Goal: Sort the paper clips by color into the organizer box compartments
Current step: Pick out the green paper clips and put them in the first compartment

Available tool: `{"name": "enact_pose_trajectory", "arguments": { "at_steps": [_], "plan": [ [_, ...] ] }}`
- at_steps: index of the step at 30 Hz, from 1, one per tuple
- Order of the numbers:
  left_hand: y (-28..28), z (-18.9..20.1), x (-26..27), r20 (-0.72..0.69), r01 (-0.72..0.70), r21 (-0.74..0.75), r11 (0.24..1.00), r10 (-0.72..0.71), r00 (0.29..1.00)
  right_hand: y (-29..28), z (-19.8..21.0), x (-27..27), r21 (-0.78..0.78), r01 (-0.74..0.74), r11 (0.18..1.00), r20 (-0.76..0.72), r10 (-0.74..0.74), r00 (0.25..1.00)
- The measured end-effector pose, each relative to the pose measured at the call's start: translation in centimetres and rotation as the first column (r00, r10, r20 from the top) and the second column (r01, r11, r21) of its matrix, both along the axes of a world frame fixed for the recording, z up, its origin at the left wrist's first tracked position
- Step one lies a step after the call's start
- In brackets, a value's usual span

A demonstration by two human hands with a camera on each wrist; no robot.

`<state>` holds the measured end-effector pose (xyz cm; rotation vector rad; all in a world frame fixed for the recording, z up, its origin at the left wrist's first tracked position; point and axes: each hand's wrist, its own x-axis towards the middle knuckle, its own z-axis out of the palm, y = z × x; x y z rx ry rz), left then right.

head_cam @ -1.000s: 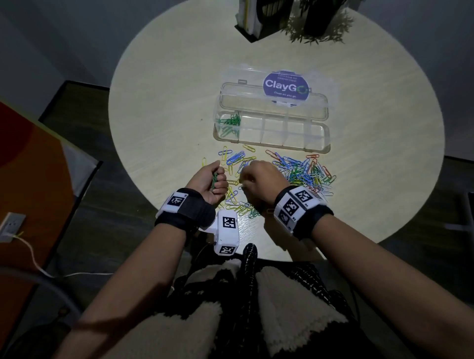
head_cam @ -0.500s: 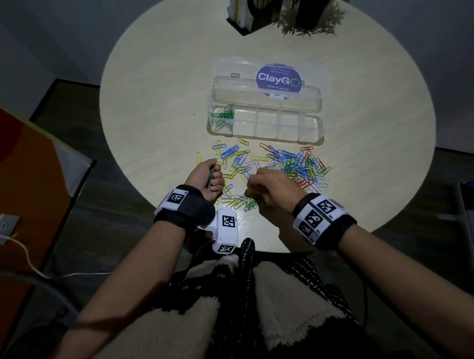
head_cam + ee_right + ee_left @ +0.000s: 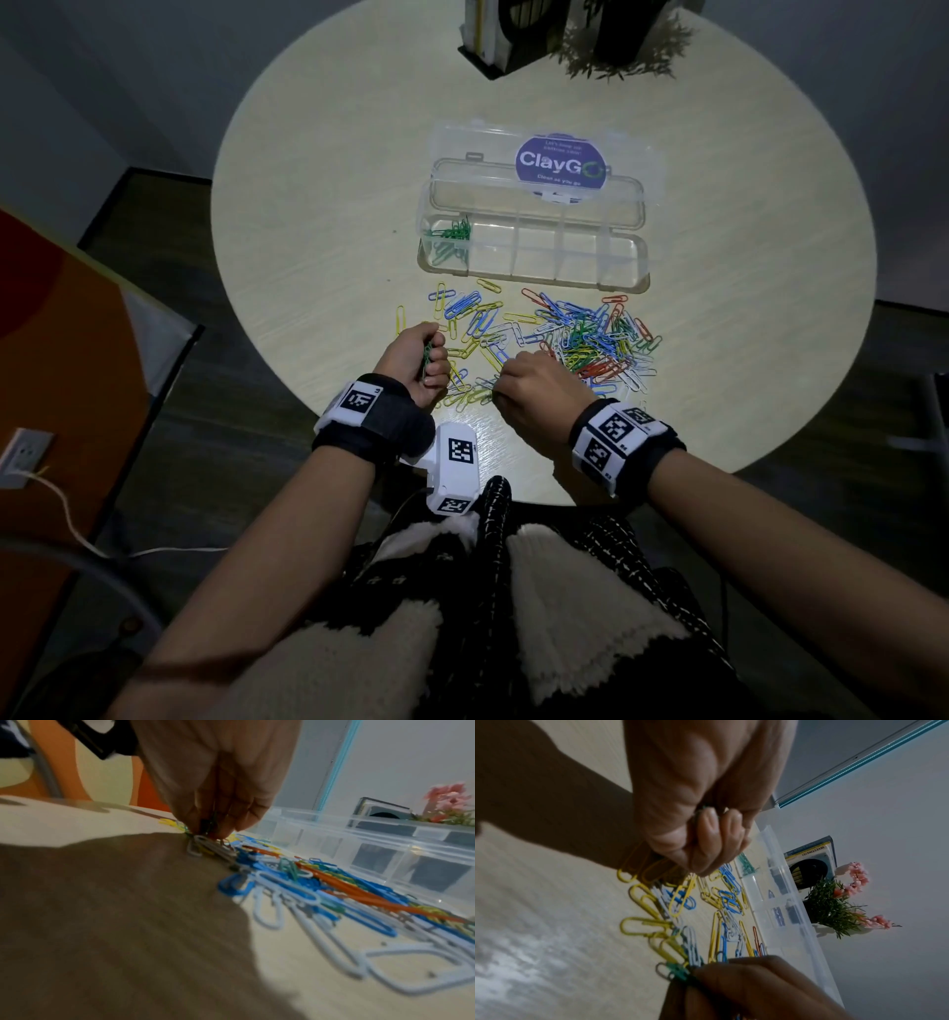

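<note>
A clear organizer box (image 3: 531, 267) lies open on the round table, its lid folded back. Green paper clips (image 3: 452, 236) fill its leftmost compartment; the other compartments look empty. A loose pile of mixed paper clips (image 3: 570, 339) in blue, yellow, white, red and green spreads in front of the box. My left hand (image 3: 423, 360) is a fist near the pile's left end and grips a bunch of green clips (image 3: 426, 354). My right hand (image 3: 529, 395) reaches down at the pile's near edge and pinches green clips (image 3: 207, 826) against the table.
The round beige table (image 3: 318, 216) ends close to my body. At its far edge stand a black book holder (image 3: 508, 36) and a small plant with pink flowers (image 3: 834, 902). An orange panel (image 3: 56, 329) is on the left, below table level.
My right hand slid a little to the right along the near edge of the pile and now pinches clips there. My left fist has kept its green bunch and barely moved.
</note>
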<state>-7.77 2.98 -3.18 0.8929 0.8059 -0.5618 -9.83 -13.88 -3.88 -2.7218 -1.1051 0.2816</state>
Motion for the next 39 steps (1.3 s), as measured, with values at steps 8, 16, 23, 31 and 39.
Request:
{"name": "enact_pose_trajectory", "arguments": {
  "at_steps": [8,16,23,31,39],
  "plan": [
    [-1.1,-0.1,0.1,-0.014,-0.094,0.004,0.996,0.094,0.995,-0.4,2.7,2.3,0.316,0.725,0.612,-0.514,-0.532,0.673],
    [-3.2,0.5,0.2,-0.01,-0.144,-0.141,0.979,0.144,0.99,1.9,5.2,3.0,0.386,0.624,0.68,-0.435,-0.462,0.773],
    [-3.2,0.1,0.7,0.004,-0.151,-0.295,0.944,0.159,0.987,2.9,5.8,2.9,0.345,0.418,0.841,-0.31,-0.318,0.896],
    [-2.1,0.4,0.9,-0.005,-0.036,-0.144,0.989,0.036,0.999,-0.8,4.8,2.6,0.286,0.531,0.797,-0.384,-0.413,0.826],
    [-0.2,0.5,1.1,0.007,-0.054,-0.115,0.992,0.055,0.998,-1.5,1.7,0.3,-0.111,0.152,0.982,-0.311,-0.18,0.933]
  ]
}}
